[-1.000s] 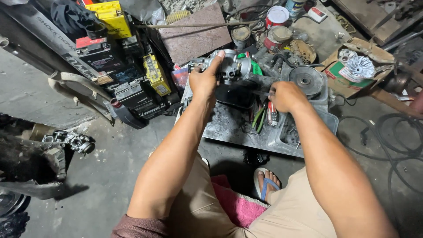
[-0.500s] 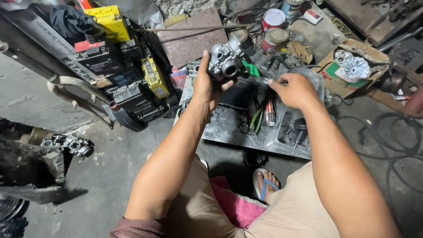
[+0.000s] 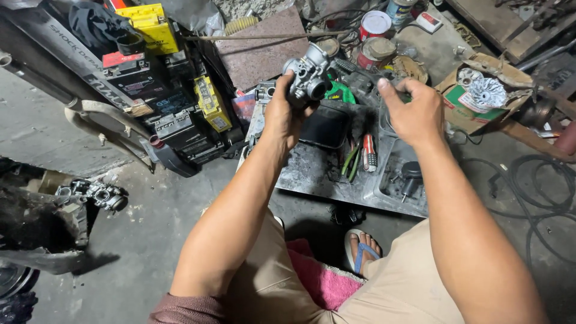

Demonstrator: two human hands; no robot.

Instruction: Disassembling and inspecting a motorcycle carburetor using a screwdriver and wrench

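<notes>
Carburettor (image 3: 308, 77): in the head view, the grey metal body was raised clear of the work tray (image 3: 312, 174), above its far end and well apart from the tools lying on it. The left hand (image 3: 282, 114) was closed around the lower part of the carburettor, fingers wrapped behind and thumb in front, which turned the round bore toward the person, a position suited to inspection. The right hand (image 3: 410, 108) hung just beside the carburettor without touching it, its fingers curled together; whether they pinched a small tool could not be told. Screwdrivers (image 3: 357, 157) with green and red handles lay on the tray within reach of that hand. A second carburettor (image 3: 101, 195) sat on the concrete floor (image 3: 162, 222) at the left, well apart. Paint cans (image 3: 373, 27) and a cardboard box (image 3: 480, 102) stood beyond the tray, out of the working area.
</notes>
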